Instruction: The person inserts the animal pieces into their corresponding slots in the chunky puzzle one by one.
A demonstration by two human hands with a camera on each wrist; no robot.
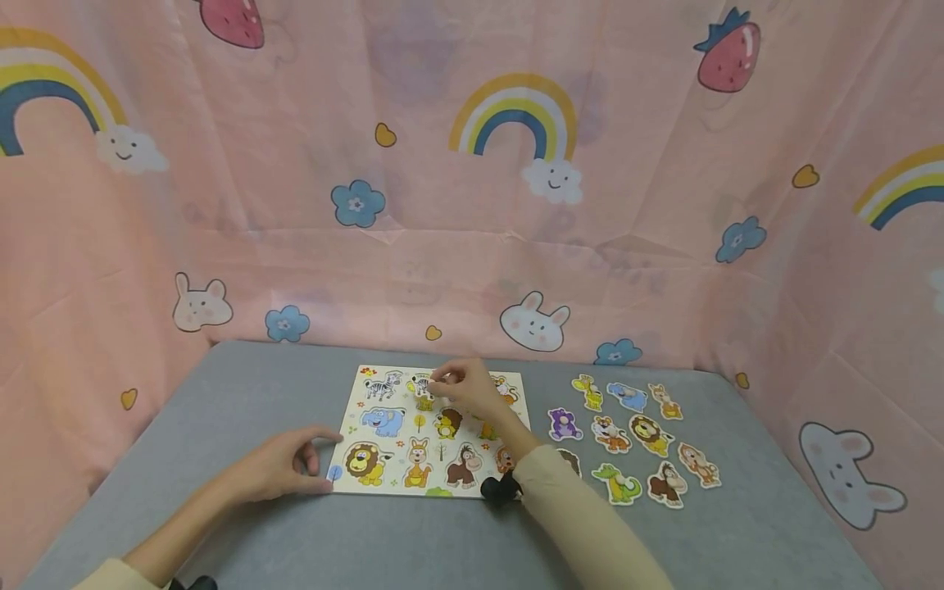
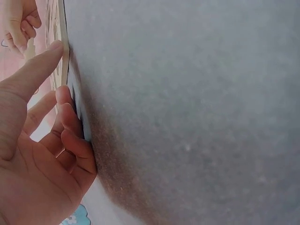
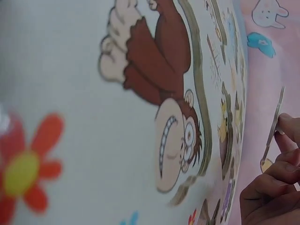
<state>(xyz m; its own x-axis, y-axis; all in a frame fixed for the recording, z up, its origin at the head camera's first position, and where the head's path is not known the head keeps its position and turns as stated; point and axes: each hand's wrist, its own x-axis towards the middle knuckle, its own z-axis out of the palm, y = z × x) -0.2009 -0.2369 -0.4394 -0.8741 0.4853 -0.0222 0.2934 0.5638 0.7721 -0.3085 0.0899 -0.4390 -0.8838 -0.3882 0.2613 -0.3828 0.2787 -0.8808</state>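
Observation:
A wooden animal puzzle board (image 1: 396, 447) lies on the grey table, with its zebra, elephant, lion, kangaroo and gorilla pictures showing. Above its back row, my right hand (image 1: 472, 392) pinches a small zebra puzzle piece (image 1: 421, 383) between thumb and fingers. From the right wrist this piece (image 3: 273, 129) appears nearly edge-on, raised over the board. My left hand (image 1: 276, 465) rests at the board's left side, thumb at the near corner and index finger along the edge. In the left wrist view its thumb (image 2: 40, 68) touches the board's rim, the other fingers loosely bent on the table.
Right of the board lie several loose animal pieces, among them a purple one (image 1: 564, 424), a lion (image 1: 651, 434), a crocodile (image 1: 618, 485) and a gorilla (image 1: 667, 485). My right forearm covers part of another piece. A pink printed curtain (image 1: 442, 270) surrounds the table's back and sides.

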